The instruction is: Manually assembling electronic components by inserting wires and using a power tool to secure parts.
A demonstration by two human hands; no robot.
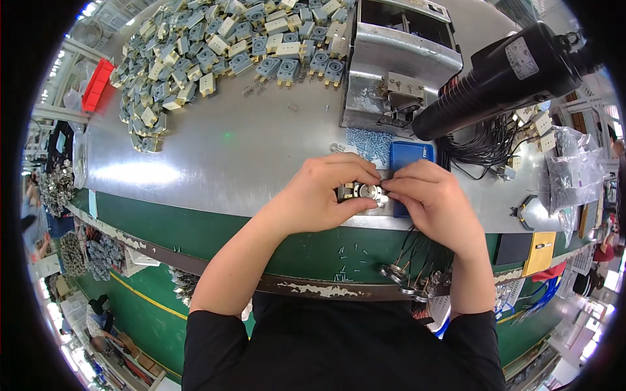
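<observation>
My left hand [326, 194] grips a small part with a round metal disc [369, 191] and a dark body, thumb below it and fingers above. My right hand [430, 199] is at the disc's right side, its thumb and index finger pinched at the part's edge. Whether those fingertips hold a separate small piece is too small to make out. Just behind the hands lie a pile of small bluish screws [369, 144] and a blue tray [412, 153]. Several round metal parts with dark wires [407, 280] lie by the front edge, below my right hand.
A heap of grey and cream switch-like blocks [228, 45] covers the back left. Behind the screws stands a metal machine [404, 58]; a large black cylindrical tool [502, 78] slants in from the right. Black cables [482, 146], a plastic bag [574, 169] and cutters [523, 212] lie right.
</observation>
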